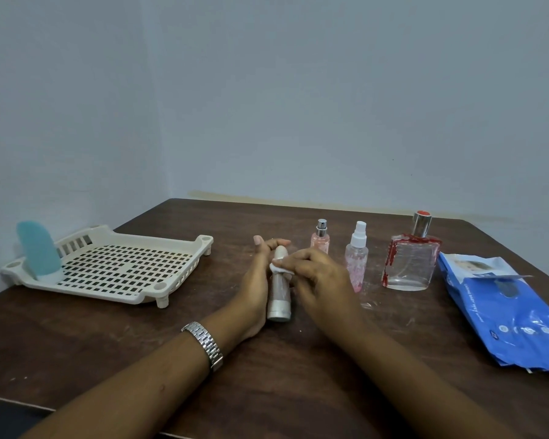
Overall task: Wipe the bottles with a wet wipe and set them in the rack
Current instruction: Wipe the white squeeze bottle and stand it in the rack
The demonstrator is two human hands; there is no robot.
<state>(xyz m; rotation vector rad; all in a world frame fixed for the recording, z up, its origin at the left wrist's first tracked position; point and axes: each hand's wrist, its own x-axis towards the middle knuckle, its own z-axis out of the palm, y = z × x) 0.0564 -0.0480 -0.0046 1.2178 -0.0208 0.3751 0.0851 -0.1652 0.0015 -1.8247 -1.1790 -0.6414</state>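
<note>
As the left hand [253, 289] grips the silver bottle [279, 301], the right hand [317, 280] pinches the wet wipe [279, 268] against it.

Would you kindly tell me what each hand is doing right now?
Left hand: closed round the silver bottle, holding it.
Right hand: pinching the white wipe against that bottle.

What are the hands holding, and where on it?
The left hand cradles a silver bottle along its side; the right hand pinches a wet wipe against the bottle's upper part.
</note>
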